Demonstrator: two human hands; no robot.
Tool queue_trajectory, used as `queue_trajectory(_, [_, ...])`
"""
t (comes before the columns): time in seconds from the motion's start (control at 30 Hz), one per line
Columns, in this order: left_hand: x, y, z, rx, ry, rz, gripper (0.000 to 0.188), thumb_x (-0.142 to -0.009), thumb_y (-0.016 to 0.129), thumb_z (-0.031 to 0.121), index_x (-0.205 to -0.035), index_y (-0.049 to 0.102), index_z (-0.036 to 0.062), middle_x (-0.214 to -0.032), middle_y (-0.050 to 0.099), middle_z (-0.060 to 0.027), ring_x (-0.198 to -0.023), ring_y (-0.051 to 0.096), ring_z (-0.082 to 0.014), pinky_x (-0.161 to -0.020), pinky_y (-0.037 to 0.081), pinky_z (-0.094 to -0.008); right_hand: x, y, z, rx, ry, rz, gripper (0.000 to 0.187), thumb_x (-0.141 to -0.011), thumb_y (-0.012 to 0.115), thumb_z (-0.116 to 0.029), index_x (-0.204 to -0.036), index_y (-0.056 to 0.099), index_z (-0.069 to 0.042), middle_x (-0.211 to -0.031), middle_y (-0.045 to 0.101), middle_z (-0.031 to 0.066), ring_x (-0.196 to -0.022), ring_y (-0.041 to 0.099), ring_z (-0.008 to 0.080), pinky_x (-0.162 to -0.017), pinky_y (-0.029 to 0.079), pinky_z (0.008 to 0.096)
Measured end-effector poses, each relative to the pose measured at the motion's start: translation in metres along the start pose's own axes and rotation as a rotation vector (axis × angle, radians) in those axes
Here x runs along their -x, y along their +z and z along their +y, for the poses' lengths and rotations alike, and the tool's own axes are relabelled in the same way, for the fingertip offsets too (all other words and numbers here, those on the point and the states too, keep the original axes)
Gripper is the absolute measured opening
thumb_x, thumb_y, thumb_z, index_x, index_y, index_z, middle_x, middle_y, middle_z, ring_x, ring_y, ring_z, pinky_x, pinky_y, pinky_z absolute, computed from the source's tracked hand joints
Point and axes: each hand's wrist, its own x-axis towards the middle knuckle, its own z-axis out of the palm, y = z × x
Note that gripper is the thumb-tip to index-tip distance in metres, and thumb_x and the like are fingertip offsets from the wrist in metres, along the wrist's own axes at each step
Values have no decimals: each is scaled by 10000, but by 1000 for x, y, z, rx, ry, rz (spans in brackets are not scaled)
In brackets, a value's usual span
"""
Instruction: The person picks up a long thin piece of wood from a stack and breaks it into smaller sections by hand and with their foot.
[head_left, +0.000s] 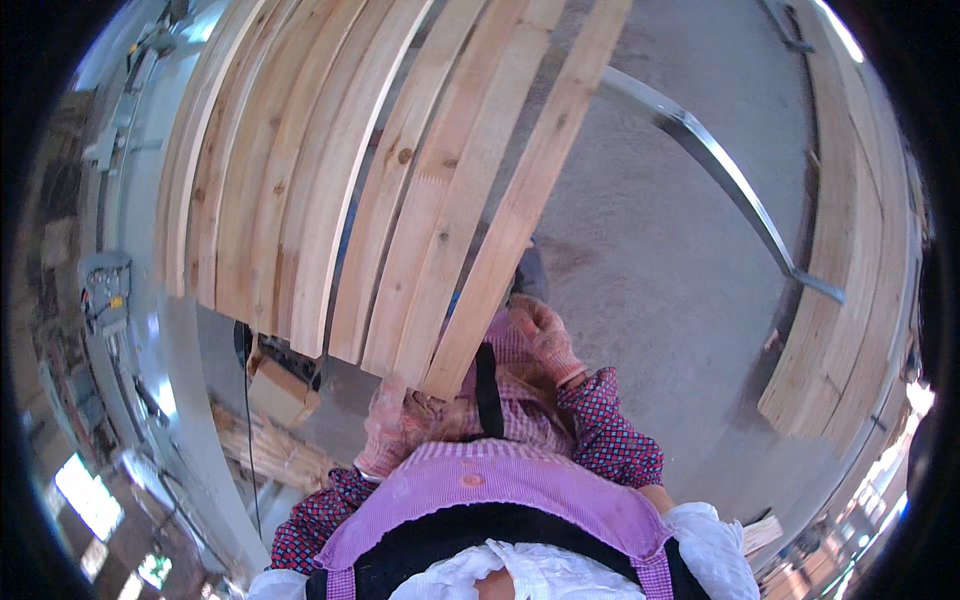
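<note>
Long pale wooden boards (440, 215) lie side by side, running away from me, with their near ends in front of my apron. My left hand (388, 432), in a pinkish work glove, is at the near ends of the boards right of the middle. Its fingers are blurred against the wood, so their grip does not show. To the right of the rightmost board (535, 190), my right hand (545, 340) wears a similar glove. Its fingers are curled in a closed shape, apart from the board, and their inner side is hidden.
A stack of boards (835, 330) stands at the right, beside a bent metal bar (735, 175). Grey floor (650, 260) lies between. At the lower left are a cardboard box (280, 392) and bundled wood pieces (270, 445). A pale metal frame (190, 370) runs along the left.
</note>
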Motion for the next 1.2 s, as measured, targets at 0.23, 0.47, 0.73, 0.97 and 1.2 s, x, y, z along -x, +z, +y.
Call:
queue_trajectory(0.23, [-3, 38, 61, 1090, -357, 340, 538, -957, 636, 441, -1259, 596, -3, -1232, 645, -177, -1127, 622, -288, -984, 503, -449, -57, -58, -163, -269, 107, -401, 403, -1017, 586, -224, -1349, 554, 1, -1211, 661, 56, -1102, 613, 159, -969, 490, 322])
queue_trajectory(0.47, [5, 50, 38, -461, -123, 407, 412, -857, 727, 81, -1231, 574, 4, -1147, 645, -202, -1055, 641, -354, -899, 530, -465, -87, -83, -184, -614, 317, -571, 485, -979, 604, -256, -1383, 514, -2, -1284, 614, 98, -1195, 582, 221, -1039, 462, 375])
queue_trajectory(0.73, [-11, 45, 11, 619, -184, 716, 488, -1028, 516, 364, -1368, 462, 18, -1353, 562, -164, -1232, 569, -294, -1048, 455, -404, -109, -76, -214, -1193, 409, -608, 703, -777, 647, -210, -1416, 469, 23, -1449, 508, 186, -1342, 481, 371, -1163, 337, 505])
queue_trajectory(0.97, [-22, 42, 37, 1180, -224, 769, 543, -1001, 553, 422, -1364, 487, 25, -1332, 586, -162, -1219, 585, -323, -1052, 466, -462, -113, -78, -207, -1233, 511, -542, 847, -776, 672, -259, -1505, 362, 39, -1493, 484, 193, -1355, 472, 373, -1163, 338, 502])
queue_trajectory(1.2, [2, 34, 6, -472, -59, 696, 351, -919, 561, 35, -1268, 572, -2, -1132, 644, -243, -1082, 619, -434, -943, 491, -490, -111, -69, -228, -1144, 483, -559, 738, -855, 700, -359, -1442, 445, 8, -1439, 515, 194, -1338, 476, 393, -1122, 373, 567])
